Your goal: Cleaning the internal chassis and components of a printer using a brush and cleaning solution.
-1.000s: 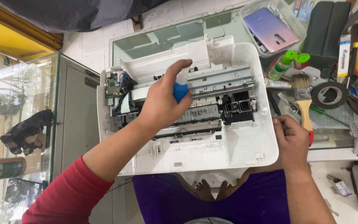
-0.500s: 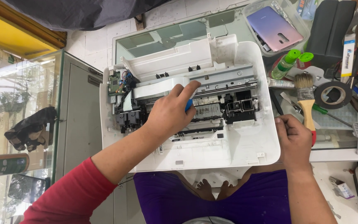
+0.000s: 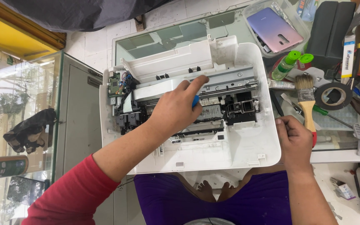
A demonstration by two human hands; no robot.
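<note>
With the cover off, the white printer [image 3: 246, 146] sits open on the glass worktop [image 3: 338, 139]. Left hand [image 3: 176, 110] is over the mechanism, grip clenched on a small blue tool [image 3: 195, 101], index finger touching the metal rail [image 3: 230, 85]. Right hand [image 3: 294, 139] is curled loosely at the printer's right edge; can't tell if it holds anything. Paintbrush [image 3: 306, 98] lies just beside it.

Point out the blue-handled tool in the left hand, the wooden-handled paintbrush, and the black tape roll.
blue-handled tool [image 3: 195, 101], head view, on the blue handle beside the fingers.
wooden-handled paintbrush [image 3: 308, 109], head view, on the wooden handle.
black tape roll [image 3: 345, 96], head view, on its right rim.
</note>
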